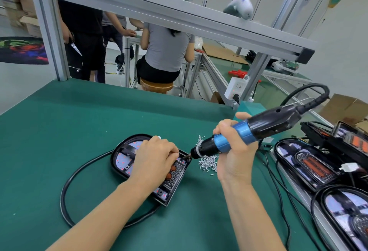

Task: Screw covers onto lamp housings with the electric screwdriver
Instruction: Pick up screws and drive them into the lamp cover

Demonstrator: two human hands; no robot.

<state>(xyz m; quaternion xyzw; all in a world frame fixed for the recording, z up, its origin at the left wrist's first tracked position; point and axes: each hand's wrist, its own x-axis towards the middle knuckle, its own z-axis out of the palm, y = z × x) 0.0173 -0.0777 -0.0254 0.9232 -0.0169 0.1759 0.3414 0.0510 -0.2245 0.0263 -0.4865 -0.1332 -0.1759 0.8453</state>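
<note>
A black lamp housing [127, 159] with a ribbed cover and orange reflectors lies on the green table [59, 131], its black cable [65, 191] looping to the left. My left hand [155, 157] rests over the housing, its fingertips pinching something small at the tip of the screwdriver bit; what it is I cannot make out. My right hand [235, 151] grips the blue and black electric screwdriver [239, 133], which slants down to the left with its bit at the housing's upper right corner. A pile of small silver screws [207, 161] lies just right of the housing.
Several finished lamps [310, 163] with clear lenses sit along the table's right edge, amid black cords. The screwdriver's cord [310, 95] arcs up to the right. An aluminium frame [179, 17] crosses overhead. Other people stand and sit beyond the table.
</note>
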